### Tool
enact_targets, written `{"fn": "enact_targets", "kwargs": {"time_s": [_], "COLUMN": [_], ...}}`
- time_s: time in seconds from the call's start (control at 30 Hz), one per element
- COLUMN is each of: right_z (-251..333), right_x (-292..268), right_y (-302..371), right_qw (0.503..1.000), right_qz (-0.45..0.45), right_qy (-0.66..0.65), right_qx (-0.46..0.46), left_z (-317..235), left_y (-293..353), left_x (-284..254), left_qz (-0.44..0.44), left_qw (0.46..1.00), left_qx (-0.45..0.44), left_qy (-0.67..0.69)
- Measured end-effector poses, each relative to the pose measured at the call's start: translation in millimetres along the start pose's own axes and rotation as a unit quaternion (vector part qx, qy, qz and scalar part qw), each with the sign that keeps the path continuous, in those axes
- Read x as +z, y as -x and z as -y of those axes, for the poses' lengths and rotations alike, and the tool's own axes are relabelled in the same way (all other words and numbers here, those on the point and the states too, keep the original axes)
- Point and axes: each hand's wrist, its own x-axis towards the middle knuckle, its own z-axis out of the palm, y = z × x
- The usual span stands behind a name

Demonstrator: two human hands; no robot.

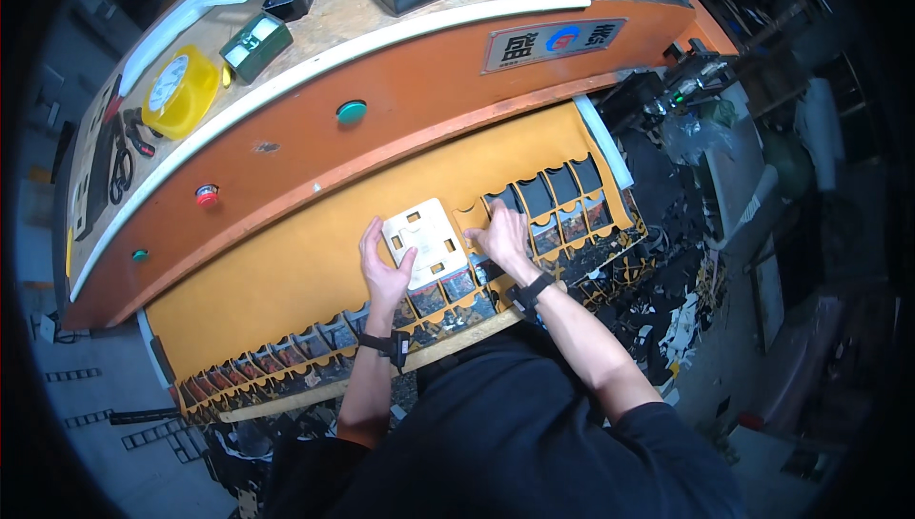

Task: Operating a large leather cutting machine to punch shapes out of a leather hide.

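Machine housing (419, 90), painted orange, arches over my work from 9 to 2 o'clock. Below it lies a mustard-yellow sheet (286, 281), its near edge cut into rows of pocket-shaped openings; it looks leathery and supple, apt to buckle at the narrow bridges, so best held by its uncut band. Just off centre toward 9 o'clock, a cream windowed plate (424, 244) lies on the sheet, seemingly stiff, light and easiest gripped by opposite edges. My left hand (384, 273) frames its 8 o'clock edge, thumb well apart from fingers; my right hand (505, 238), at its 3 o'clock, spreads thumb and forefinger over the sheet. At 1 o'clock, a nameplate (558, 45) shows dark characters around a blue-and-red emblem; at 10 o'clock, a yellow drum-shaped item (191, 107) bears a round white label (170, 83), its print too small to read.
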Motion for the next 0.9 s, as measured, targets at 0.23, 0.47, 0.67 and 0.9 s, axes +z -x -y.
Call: {"fn": "enact_targets", "kwargs": {"time_s": [0.23, 0.47, 0.67, 0.9], "right_z": [-11.6, -29.6, -17.9, -6.9], "right_x": [11.4, -47.0, -79.4, -49.5], "right_y": [8.6, 5.0, 22.6, 21.8], "right_qw": [0.992, 0.98, 0.929, 0.949], "right_qz": [-0.043, 0.026, 0.308, 0.105], "right_qy": [-0.116, -0.164, 0.049, -0.096], "right_qx": [-0.029, -0.111, -0.198, -0.281], "left_z": [1.8, 2.9, 1.0, -36.2], "left_y": [0.5, -0.8, 10.0, 20.7], "left_x": [0.0, 0.3, -1.0, -34.4], "left_qz": [0.003, 0.016, -0.022, 0.144], "left_qw": [1.0, 0.998, 0.99, 0.979], "left_qx": [-0.028, -0.059, -0.07, -0.001], "left_qy": [0.003, 0.008, 0.121, -0.145]}}
